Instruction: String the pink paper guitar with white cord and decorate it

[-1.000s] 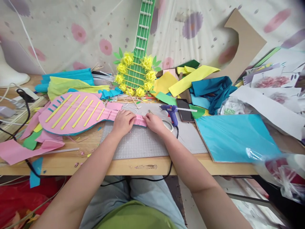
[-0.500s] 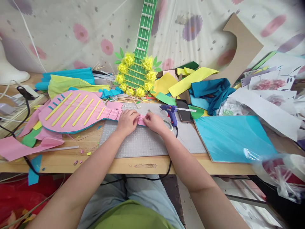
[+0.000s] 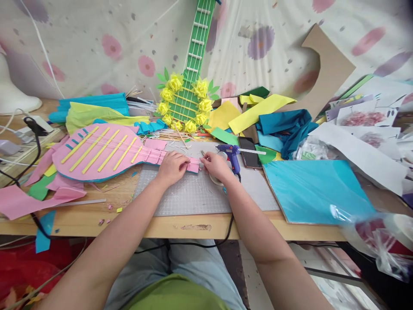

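A pink pipa-like paper instrument (image 3: 100, 148) lies across the table, with yellow strips on its body and thin strings running up its neck. My left hand (image 3: 174, 167) is closed over the neck near its right end, fingers pressing on it. Just past that end, my right hand (image 3: 216, 165) is pinched, thumb against fingers; what sits in the pinch, maybe a string end, is too small to make out. Under both lies a grey cutting mat (image 3: 180, 198). Partly behind my right hand is a roll of tape (image 3: 215, 180).
A purple glue gun (image 3: 230, 156) with a white stick and a phone (image 3: 250, 150) lie right of my hands. A green paper instrument (image 3: 183, 103) with yellow flowers leans at the back. Right is a blue board (image 3: 319, 189); a black cable (image 3: 229, 228) hangs over the table edge.
My right hand has moved slightly right, off the end of the neck, leaving a small gap. My left hand stays on the neck.
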The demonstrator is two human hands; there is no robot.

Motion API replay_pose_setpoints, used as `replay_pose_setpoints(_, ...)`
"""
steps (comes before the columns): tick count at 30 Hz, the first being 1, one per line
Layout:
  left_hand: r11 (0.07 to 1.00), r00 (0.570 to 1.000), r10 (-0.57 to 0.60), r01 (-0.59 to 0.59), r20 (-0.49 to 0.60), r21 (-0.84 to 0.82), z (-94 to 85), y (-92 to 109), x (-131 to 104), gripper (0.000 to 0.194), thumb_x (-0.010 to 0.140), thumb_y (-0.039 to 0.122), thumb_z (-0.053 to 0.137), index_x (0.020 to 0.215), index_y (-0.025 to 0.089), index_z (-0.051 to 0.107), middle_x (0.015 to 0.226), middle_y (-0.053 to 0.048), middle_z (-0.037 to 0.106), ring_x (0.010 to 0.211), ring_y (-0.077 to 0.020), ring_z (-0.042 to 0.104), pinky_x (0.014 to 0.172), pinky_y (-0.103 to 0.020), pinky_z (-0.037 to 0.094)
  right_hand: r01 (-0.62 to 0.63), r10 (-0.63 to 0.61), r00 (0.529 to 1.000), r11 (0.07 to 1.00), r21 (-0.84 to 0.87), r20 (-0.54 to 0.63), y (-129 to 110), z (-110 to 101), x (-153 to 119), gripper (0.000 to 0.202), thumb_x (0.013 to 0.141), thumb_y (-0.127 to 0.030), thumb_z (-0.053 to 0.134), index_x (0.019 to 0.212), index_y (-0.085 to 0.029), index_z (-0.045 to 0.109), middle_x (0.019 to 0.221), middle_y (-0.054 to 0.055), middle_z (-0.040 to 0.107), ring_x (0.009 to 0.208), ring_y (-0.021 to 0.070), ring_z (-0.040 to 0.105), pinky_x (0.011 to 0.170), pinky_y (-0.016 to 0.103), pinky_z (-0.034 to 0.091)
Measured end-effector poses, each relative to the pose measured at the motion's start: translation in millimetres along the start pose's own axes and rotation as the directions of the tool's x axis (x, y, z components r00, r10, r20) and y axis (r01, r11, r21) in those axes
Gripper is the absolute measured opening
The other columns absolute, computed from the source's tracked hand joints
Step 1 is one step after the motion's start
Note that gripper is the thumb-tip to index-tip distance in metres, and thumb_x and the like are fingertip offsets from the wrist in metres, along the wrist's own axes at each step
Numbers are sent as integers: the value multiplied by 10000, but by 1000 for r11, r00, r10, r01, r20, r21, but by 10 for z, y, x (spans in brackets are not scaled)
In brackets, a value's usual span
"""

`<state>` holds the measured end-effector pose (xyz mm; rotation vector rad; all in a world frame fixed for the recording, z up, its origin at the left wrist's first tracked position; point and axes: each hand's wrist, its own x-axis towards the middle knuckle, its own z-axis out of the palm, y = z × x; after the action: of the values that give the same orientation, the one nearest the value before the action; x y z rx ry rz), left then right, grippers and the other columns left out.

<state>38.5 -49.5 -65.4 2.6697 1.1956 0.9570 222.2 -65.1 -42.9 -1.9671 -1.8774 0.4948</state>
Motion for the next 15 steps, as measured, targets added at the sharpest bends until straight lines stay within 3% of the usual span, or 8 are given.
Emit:
replay_pose_setpoints(2, 1000, 1000, 0, 0, -17, -10, -10, 8, -4, 184, 764, 147, 504, 886, 191, 635, 887, -34, 669, 877, -210, 535, 810, -367, 382, -31, 29, 999, 998, -50, -43, 13, -26, 3, 193, 827, -348, 458, 818, -202, 584, 724, 44, 658, 715, 181, 576, 593, 262, 347)
replay_pose_setpoints(5, 1000, 999, -3, 2, -40, -16, -40, 37, -6, 239, 754, 158, 510, 963, 182, 622, 922, -41, 659, 909, -216, 535, 826, -367, 381, 4, -12, 996, 996, -90, -93, 41, -65, -11, 132, 774, -238, 502, 885, -206, 567, 871, 40, 663, 821, 184, 576, 622, 258, 349)
replay_pose_setpoints(7, 1000, 999, 7, -8, -53, -27, -60, 54, -7, 276, 745, 158, 511, 1003, 178, 609, 916, -41, 655, 907, -214, 538, 837, -367, 380, 85, -91, 994, 992, -90, -56, 56, -73, -30, 222, 724, -190, 538, 945, -208, 544, 906, 27, 656, 876, 182, 563, 631, 249, 349)
replay_pose_setpoints(11, 999, 996, -9, 4, -88, -49, -71, 43, -1, 339, 742, 120, 481, 1061, 177, 583, 896, -30, 656, 869, -194, 555, 849, -358, 382, 234, -230, 972, 969, -78, 56, 39, -7, -61, 320, 703, -249, 592, 1006, -194, 506, 849, 23, 643, 852, 177, 553, 651, 248, 357)
replay_pose_setpoints(15, 995, 988, -103, 104, -115, 6, -63, -27, 38, 278, 789, 167, 486, 1040, 193, 603, 981, -47, 638, 941, -207, 542, 866, -366, 380, 193, -190, 981, 973, -124, 35, -5, 67, -63, 301, 726, -184, 540, 1022, -182, 485, 822, 35, 645, 799, 177, 567, 643, 254, 360)
